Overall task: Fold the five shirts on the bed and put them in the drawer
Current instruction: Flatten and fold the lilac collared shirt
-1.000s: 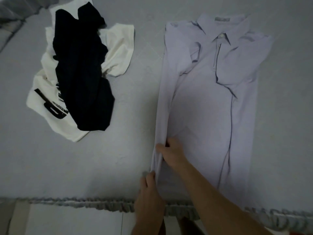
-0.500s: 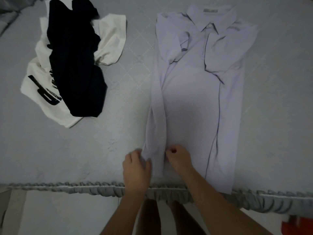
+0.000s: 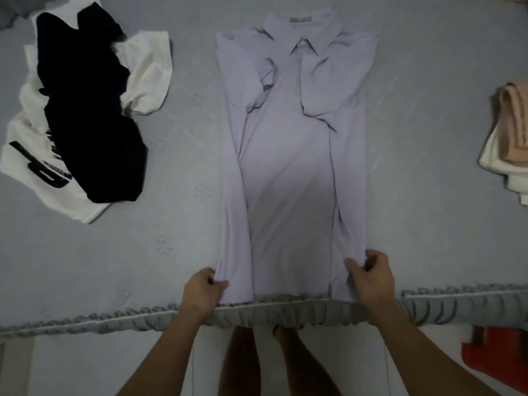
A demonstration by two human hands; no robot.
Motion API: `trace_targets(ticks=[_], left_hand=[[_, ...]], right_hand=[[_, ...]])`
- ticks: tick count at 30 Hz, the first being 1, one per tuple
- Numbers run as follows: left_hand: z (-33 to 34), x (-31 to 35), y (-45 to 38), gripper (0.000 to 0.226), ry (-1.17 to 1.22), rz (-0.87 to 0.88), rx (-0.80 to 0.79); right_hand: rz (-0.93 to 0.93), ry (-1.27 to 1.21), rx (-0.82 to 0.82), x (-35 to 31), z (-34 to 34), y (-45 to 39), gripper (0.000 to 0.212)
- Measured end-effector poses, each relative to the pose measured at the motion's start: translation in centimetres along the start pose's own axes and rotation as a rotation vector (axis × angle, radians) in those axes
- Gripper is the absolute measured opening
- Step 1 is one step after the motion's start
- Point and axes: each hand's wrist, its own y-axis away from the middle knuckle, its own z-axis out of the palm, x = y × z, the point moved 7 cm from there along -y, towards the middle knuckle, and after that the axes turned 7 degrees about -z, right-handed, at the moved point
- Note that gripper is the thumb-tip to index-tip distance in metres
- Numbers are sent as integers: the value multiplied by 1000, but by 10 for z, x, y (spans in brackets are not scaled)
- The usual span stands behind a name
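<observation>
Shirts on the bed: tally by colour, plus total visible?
Lavender shirt: 1
Black shirt: 1
White printed shirt: 1
Pink folded shirt: 1
White folded shirt: 1
Total: 5

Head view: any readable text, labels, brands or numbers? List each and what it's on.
None can be read.
White shirt: large dark print, partly covered by the black shirt, too blurred and cut off to read.
Lilac shirt: grey collar label, too small to read.
</observation>
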Motion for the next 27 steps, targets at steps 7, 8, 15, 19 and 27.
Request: trace_targets(ticks=[7, 8, 15, 19, 27], left_hand=[[-1, -12, 23, 10, 281, -79, 50], [-4, -13, 27, 8, 323, -78, 79], [-8, -20, 57, 19, 143, -173, 77], [-17, -1, 68, 14, 275, -109, -79], [-77, 74, 44, 32, 534, -43, -635]], right_hand=[[24, -105, -337, 26, -1, 7, 13], [36, -138, -359, 27, -3, 9, 11], [90, -103, -396, 39, -20, 24, 7], [68, -311, -320, 11, -43, 24, 25], [208, -647, -545, -98, -66, -36, 20]])
